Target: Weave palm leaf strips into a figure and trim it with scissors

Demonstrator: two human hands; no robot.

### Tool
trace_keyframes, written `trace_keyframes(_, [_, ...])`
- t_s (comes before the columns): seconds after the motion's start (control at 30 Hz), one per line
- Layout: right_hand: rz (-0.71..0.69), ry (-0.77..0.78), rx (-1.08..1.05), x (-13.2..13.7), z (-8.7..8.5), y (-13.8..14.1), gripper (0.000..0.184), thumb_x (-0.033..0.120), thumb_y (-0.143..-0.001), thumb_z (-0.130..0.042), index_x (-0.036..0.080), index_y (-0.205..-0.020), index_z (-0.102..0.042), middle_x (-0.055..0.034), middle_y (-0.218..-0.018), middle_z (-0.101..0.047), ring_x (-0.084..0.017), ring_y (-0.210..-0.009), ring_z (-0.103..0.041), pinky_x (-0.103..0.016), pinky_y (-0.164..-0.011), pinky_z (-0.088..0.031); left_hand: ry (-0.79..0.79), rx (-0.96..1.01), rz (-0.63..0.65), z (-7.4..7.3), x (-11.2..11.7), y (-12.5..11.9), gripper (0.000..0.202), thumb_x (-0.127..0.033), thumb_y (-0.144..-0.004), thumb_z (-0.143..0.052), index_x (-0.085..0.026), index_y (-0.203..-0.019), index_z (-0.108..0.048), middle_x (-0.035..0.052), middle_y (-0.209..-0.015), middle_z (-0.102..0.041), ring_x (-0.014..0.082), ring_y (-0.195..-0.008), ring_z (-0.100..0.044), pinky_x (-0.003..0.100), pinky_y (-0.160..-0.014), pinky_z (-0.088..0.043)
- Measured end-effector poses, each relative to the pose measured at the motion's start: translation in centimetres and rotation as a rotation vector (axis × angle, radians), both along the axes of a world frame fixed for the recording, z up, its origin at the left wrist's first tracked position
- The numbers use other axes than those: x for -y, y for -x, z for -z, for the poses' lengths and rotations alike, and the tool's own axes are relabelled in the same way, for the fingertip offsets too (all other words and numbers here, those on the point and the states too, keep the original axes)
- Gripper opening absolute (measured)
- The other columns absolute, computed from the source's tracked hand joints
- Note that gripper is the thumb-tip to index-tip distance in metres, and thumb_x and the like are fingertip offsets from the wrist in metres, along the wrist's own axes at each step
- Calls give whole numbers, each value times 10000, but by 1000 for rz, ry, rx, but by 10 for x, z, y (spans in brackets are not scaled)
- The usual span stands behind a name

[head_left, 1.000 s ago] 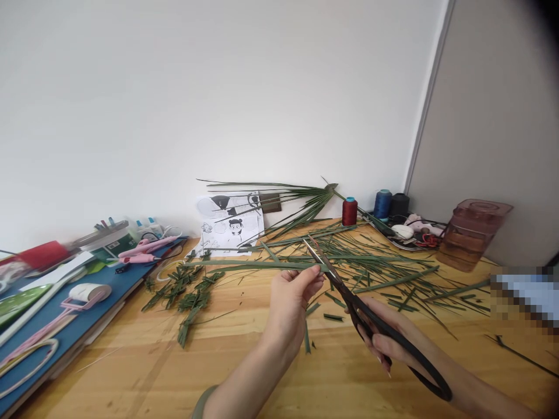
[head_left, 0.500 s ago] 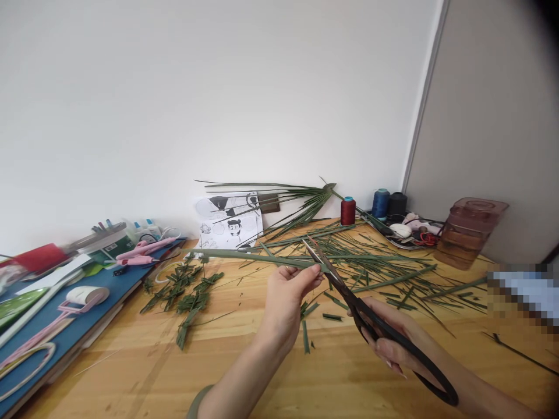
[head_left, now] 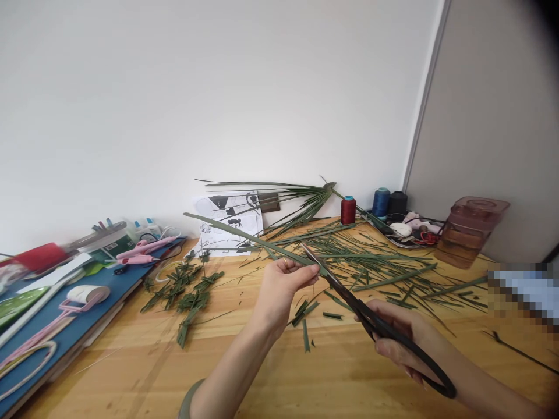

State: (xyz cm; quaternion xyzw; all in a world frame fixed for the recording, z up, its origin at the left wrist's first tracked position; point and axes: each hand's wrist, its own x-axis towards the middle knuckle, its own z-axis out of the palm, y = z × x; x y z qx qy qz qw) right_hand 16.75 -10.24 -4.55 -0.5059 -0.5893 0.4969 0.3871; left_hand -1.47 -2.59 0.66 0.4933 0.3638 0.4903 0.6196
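A long green palm leaf strip (head_left: 236, 230) is pinched near its right end between the thumb and fingers of my left hand (head_left: 288, 284). It slants up to the left over the table. My right hand (head_left: 402, 334) grips a large pair of black-handled scissors (head_left: 371, 317) by the handles. The metal blades lie at the strip's held end, right beside my left fingertips; whether they are cutting through it I cannot tell. Below my hands, several short cut leaf pieces (head_left: 306, 336) lie on the wooden table (head_left: 152, 381).
Woven leaf figures (head_left: 192, 299) lie left, beside a blue board (head_left: 82, 326) with tools. Behind are printed drawings (head_left: 218, 233), a fan palm leaf (head_left: 301, 201) and a red thread spool (head_left: 348, 210). Leaf scraps (head_left: 384, 262) spread rightward towards a pinkish jug (head_left: 469, 233).
The strip's far left end has swung upward, so it slants more steeply. My left hand has shifted slightly left, and the scissor blades look a little closer together.
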Motion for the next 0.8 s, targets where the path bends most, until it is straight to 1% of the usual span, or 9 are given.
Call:
trace_keyframes(0.07, [49, 77, 125, -6, 2, -4, 337, 402, -663, -577, 222, -944, -522, 47, -617, -471, -47, -352, -363, -164, -293, -328, -9, -37, 35, 1, -2, 2, 141, -232, -574, -692, -110, -621, -639, 25, -601, -620, 94, -589, -554, 218, -644, -450])
trace_keyframes(0.13, [156, 47, 278, -18, 5, -12, 397, 411, -673, -549, 224, -1018, -485, 48, -581, -477, -84, -355, -418, -191, -294, -335, -24, -90, 89, 3, -2, 3, 133, -233, -603, -672, -114, -627, -618, 20, -603, -600, 88, -586, -545, 208, -618, -450])
trace_keyframes(0.27, [311, -196, 756, -45, 15, -39, 305, 364, -705, -490, 228, -977, -516, -5, -651, -590, -192, -594, -561, -277, -504, -404, -13, -140, 248, 8, -2, 2, 163, -278, -676, -605, -129, -737, -578, 35, -707, -573, 135, -670, -588, 227, -583, -466])
trace_keyframes(0.33, [342, -224, 833, -55, 20, -50, 288, 319, -689, -500, 209, -953, -536, -54, -750, -623, -247, -711, -572, -334, -598, -400, 15, -120, 344, 12, -2, 0, 181, -307, -695, -580, -140, -762, -553, 42, -756, -567, 155, -674, -606, 220, -535, -462])
trace_keyframes(0.43, [311, -256, 800, -61, 21, -53, 182, 267, -656, -529, 178, -805, -583, -108, -844, -606, -302, -837, -536, -396, -698, -371, 34, -93, 452, 18, -1, -2, 194, -333, -714, -557, -148, -765, -530, 39, -748, -563, 132, -611, -599, 213, -515, -457])
trace_keyframes(0.53, [228, -293, 664, -61, 8, -39, 185, 326, -713, -497, 172, -741, -595, -111, -889, -584, -291, -915, -493, -397, -763, -356, 47, -86, 518, 23, 0, -4, 206, -349, -717, -552, -150, -767, -533, 22, -698, -542, 104, -564, -569, 221, -540, -463])
trace_keyframes(0.6, [127, -279, 507, -61, -7, -23, 285, 402, -776, -424, 180, -802, -601, -72, -850, -601, -222, -832, -533, -329, -707, -405, 61, -92, 566, 26, 2, -6, 208, -349, -726, -542, -149, -781, -547, 17, -669, -527, 94, -548, -547, 215, -539, -457])
trace_keyframes(0.67, [37, -244, 331, -61, -22, -6, 374, 432, -832, -309, 174, -858, -578, -36, -777, -599, -153, -691, -555, -252, -565, -429, 77, -90, 620, 29, 3, -7, 204, -338, -735, -532, -143, -789, -563, 14, -649, -509, 91, -540, -525, 214, -536, -452])
trace_keyframes(0.8, [14, -223, 95, -64, -36, 14, 322, 414, -813, -379, 144, -760, -547, 25, -597, -511, -84, -517, -481, -205, -492, -404, 104, -81, 637, 34, 4, -9, 210, -313, -740, -525, -126, -812, -587, 11, -654, -481, 87, -548, -496, 213, -526, -451])
